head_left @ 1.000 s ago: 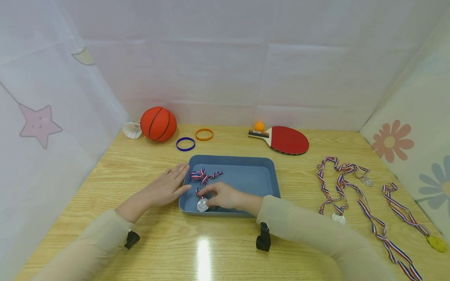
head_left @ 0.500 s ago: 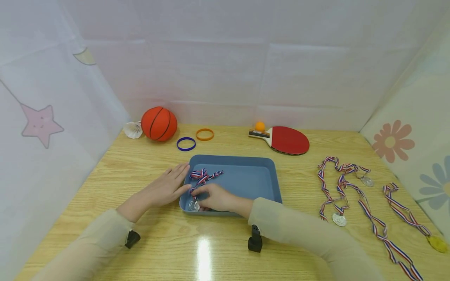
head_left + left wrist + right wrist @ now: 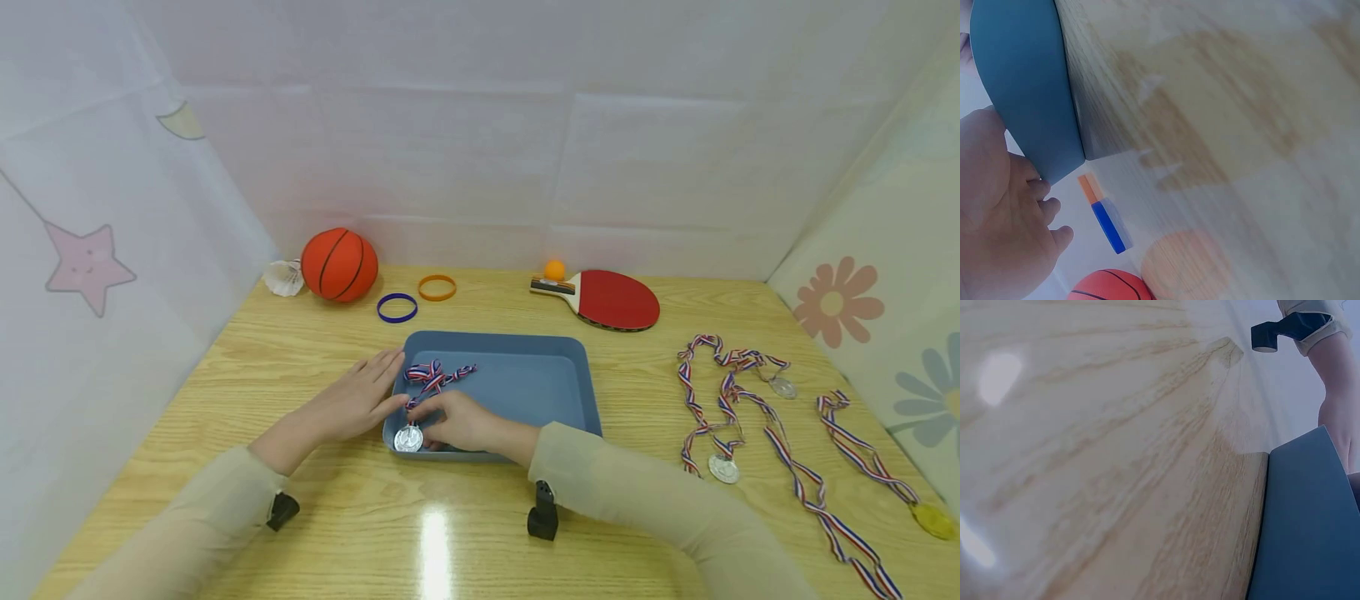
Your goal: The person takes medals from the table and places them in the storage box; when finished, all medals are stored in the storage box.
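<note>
A silver medal (image 3: pixel 408 438) lies face up in the front left corner of a blue tray (image 3: pixel 517 343). My right hand (image 3: pixel 461 422) reaches into the tray with bent fingers and holds the medal by its top right side, where the ribbon joins. Its striped red, white and blue ribbon (image 3: pixel 431 375) is bunched along the tray's left side. My left hand (image 3: pixel 356 396) has its fingers straight and rests at the tray's left rim. In the left wrist view that hand (image 3: pixel 1007 219) lies along the tray's wall (image 3: pixel 1029 81). In the right wrist view the right fingers are hidden.
More ribboned medals lie to the right, two silver (image 3: pixel 723 468) and one yellow (image 3: pixel 932 520). At the back are a basketball (image 3: pixel 339 265), a shuttlecock (image 3: pixel 282 278), blue (image 3: pixel 397 308) and orange wristbands (image 3: pixel 437 288), a table tennis bat (image 3: pixel 617 300) and an orange ball (image 3: pixel 554 270).
My right hand has slid the medal a little left toward the tray's corner. The medal, tilted half a second ago, now lies flatter. The left hand has stayed at the rim.
</note>
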The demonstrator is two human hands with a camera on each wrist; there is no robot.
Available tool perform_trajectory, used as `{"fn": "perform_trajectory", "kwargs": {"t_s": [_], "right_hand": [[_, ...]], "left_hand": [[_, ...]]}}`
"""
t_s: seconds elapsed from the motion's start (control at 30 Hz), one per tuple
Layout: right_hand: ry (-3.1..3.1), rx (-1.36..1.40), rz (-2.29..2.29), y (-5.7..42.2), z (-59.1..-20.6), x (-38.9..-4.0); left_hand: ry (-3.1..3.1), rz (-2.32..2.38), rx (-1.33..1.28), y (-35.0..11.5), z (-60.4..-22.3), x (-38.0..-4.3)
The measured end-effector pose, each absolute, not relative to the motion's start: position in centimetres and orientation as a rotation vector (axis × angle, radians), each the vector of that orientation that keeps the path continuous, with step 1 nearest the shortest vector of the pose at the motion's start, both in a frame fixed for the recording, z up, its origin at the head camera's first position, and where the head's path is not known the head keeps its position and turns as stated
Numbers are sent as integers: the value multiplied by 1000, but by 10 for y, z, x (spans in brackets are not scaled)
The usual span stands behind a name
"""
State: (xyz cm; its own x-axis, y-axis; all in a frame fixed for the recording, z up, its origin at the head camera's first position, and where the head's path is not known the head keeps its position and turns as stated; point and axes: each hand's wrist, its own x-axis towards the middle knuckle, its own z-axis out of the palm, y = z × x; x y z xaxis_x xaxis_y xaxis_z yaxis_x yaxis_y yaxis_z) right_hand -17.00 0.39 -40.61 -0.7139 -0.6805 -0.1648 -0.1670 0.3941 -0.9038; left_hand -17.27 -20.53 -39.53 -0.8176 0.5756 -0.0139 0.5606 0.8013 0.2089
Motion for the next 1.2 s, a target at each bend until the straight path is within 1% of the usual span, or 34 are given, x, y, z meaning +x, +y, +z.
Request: {"fn": "perform_trajectory", "kwargs": {"t_s": [0.37,0.47,0.6,0.83,1.0,1.13,1.2], "right_hand": [[2037,-683,-1390,15,-400,-171],[1982,-691,-1440,24,-390,-170],[1954,-765,-1485,40,-373,-167],[2024,-846,-1498,84,-349,-159],[2081,-881,-1541,124,-342,-155],[2134,-830,-1570,156,-343,-151],[2173,-763,-1561,171,-345,-148]], "left_hand": [[2903,312,908,-204,-394,-171],[2906,318,907,-204,-394,-171],[2912,325,905,-204,-394,-171],[2907,325,896,-203,-395,-171],[2908,325,900,-203,-395,-171],[2909,323,905,-203,-394,-171],[2908,325,904,-203,-394,-170]]}}
